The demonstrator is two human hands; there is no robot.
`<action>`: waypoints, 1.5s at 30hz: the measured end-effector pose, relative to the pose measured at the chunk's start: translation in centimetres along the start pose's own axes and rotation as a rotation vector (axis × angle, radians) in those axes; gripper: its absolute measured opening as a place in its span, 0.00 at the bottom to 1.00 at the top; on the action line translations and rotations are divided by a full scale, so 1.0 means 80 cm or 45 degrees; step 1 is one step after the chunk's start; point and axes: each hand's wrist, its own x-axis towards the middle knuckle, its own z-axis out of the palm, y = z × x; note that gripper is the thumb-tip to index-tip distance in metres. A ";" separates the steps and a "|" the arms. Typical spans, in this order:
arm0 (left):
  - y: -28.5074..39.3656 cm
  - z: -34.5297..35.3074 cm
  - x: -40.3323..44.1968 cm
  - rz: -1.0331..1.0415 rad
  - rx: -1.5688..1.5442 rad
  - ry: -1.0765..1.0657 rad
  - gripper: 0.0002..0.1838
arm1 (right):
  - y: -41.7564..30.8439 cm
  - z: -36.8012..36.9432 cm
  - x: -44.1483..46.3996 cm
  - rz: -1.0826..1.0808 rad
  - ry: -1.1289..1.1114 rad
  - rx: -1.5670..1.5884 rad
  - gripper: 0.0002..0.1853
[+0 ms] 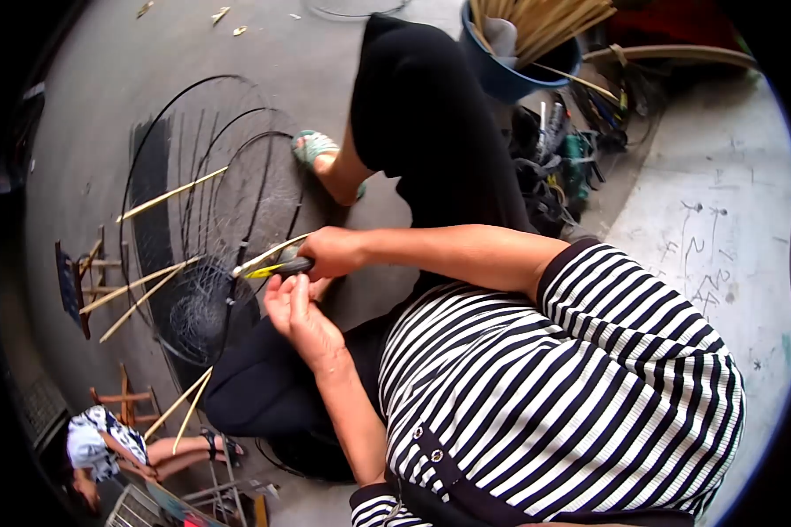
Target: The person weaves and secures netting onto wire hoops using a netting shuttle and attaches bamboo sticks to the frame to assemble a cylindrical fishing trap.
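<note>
My right hand grips a black-and-yellow hand tool, perhaps pliers or snips; its jaws are too small to make out. The yellow end points left, toward a pale joint on the black hoop frame, which carries fine netting. A thin bamboo strip runs beside the tool. Just below it, my left hand is palm up, with curled fingers and the thumb close together near the yellow end. Whatever the left fingers pinch, if anything, is hidden.
A blue bucket of bamboo strips stands at the top, beside tangled tools and cords. More strips stick out leftward from the netting. Small wooden stools and another seated person are at the left.
</note>
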 end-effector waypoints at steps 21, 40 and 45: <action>-0.102 -0.082 0.056 -0.836 -0.373 -0.041 0.07 | 0.328 -0.188 -0.239 1.135 0.850 -0.869 0.40; -0.180 -0.033 0.092 -0.593 -0.245 0.206 0.09 | 0.103 -0.200 -0.316 0.188 1.526 0.631 0.18; -0.116 -0.047 0.040 -0.811 -0.310 -0.150 0.06 | -0.029 -0.178 -0.297 0.054 1.062 0.408 0.19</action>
